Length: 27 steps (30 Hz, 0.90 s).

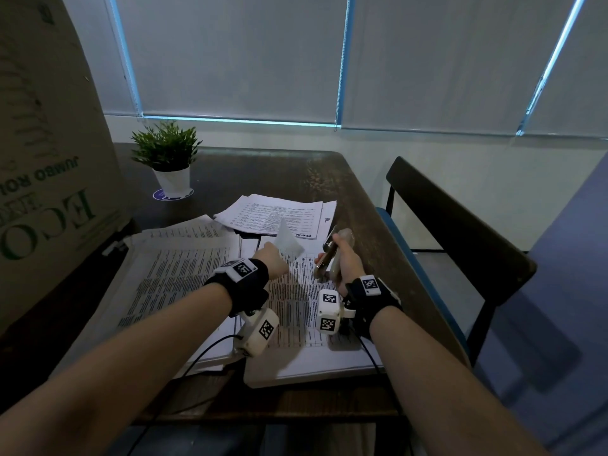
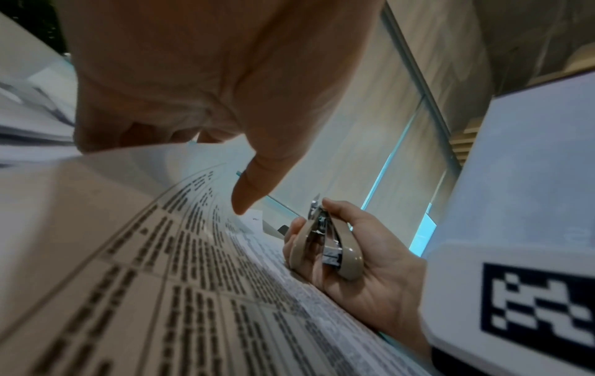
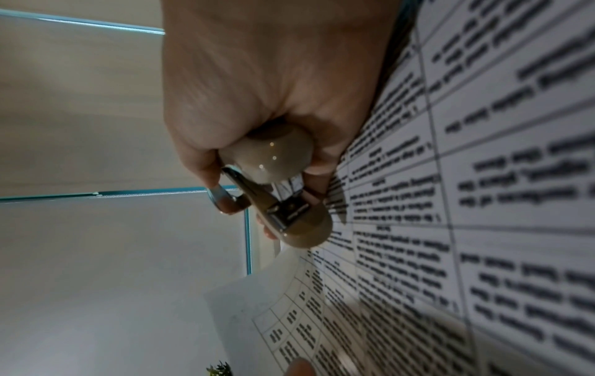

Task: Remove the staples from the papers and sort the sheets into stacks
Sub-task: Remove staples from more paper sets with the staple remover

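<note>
My right hand (image 1: pixel 342 258) grips a beige staple remover (image 1: pixel 329 255) upright, just above the printed sheets; the left wrist view shows the staple remover (image 2: pixel 325 244) with its metal claws up, and the right wrist view shows the staple remover (image 3: pixel 283 203) from below. My left hand (image 1: pixel 271 256) pinches the far corner of the top printed sheet (image 1: pixel 291 241) and lifts it, so the sheet (image 2: pixel 180 241) curls up under my thumb. The lifted sheet (image 3: pixel 283 305) bows up beside the remover. Below lies a stack of printed tables (image 1: pixel 296 311).
A wider pile of papers (image 1: pixel 171 274) lies to the left and another stack (image 1: pixel 279 215) farther back. A potted plant (image 1: pixel 167 159) stands at the back. A big cardboard box (image 1: pixel 49 159) fills the left. A dark chair (image 1: pixel 460 225) stands at the table's right edge (image 1: pixel 378 209).
</note>
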Tool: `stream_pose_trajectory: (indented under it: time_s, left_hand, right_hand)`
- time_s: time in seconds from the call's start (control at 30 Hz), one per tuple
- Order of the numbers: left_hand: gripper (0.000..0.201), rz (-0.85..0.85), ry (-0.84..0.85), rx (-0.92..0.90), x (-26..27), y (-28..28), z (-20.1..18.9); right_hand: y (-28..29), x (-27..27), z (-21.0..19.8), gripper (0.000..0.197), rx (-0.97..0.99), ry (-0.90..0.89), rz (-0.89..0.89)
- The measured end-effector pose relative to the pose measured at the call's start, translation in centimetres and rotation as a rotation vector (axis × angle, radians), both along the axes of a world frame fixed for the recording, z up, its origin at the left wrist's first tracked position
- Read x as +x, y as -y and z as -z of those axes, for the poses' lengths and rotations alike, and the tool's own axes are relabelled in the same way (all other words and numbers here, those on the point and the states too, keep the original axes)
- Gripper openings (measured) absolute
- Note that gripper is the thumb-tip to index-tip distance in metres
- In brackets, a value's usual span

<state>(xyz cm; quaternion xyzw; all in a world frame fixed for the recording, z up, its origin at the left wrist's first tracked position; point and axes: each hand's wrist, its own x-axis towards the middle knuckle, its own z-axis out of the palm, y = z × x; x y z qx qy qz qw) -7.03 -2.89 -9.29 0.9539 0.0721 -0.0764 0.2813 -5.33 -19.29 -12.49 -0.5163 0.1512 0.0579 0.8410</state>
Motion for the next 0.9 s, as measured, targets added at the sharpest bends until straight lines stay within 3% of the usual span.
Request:
stream_pose_trajectory:
  time_s: [0.13, 0.2, 0.3, 0.4, 0.53, 0.63, 0.8, 0.9]
  left_hand:
    - [0.043, 0.042, 0.035, 0.025, -0.2, 0.4, 0.2]
    - [0.052, 0.033, 0.107, -0.014, -0.3, 0.7, 0.3]
    - [0.053, -0.059, 0.284, -0.242, -0.3, 0.7, -0.1]
    - [0.037, -0.086, 0.266, -0.383, 0.3, 0.1, -0.5]
    - [0.025, -0.116, 0.284, -0.512, 0.7, -1.3, 0.4]
    - [0.023, -0.119, 0.325, -0.594, 0.7, -2.1, 0.6]
    - [0.050, -0.020, 0.319, -0.464, -0.5, -1.1, -0.3]
    - [0.068, 0.081, 0.280, -0.287, -0.9, -0.6, -0.3]
  right_hand:
    - [0.1, 0.2, 0.0, 0.034, 0.019, -0.012, -0.006]
    - [0.1, 0.3, 0.1, 0.035, 0.027, -0.016, 0.002]
    - [0.1, 0.3, 0.2, 0.033, 0.065, -0.023, 0.017]
    - [-0.1, 0.5, -0.3, 0.033, 0.053, -0.058, 0.035]
    - [1.3, 0.9, -1.4, 0.042, -0.309, -0.008, 0.172]
    - [3.6, 0.8, -2.6, 0.045, -0.511, 0.084, 0.175]
    - [4.5, -0.2, -3.0, 0.045, -0.566, 0.095, 0.079]
    - [2.4, -0.8, -1.9, 0.040, -0.285, 0.050, -0.108]
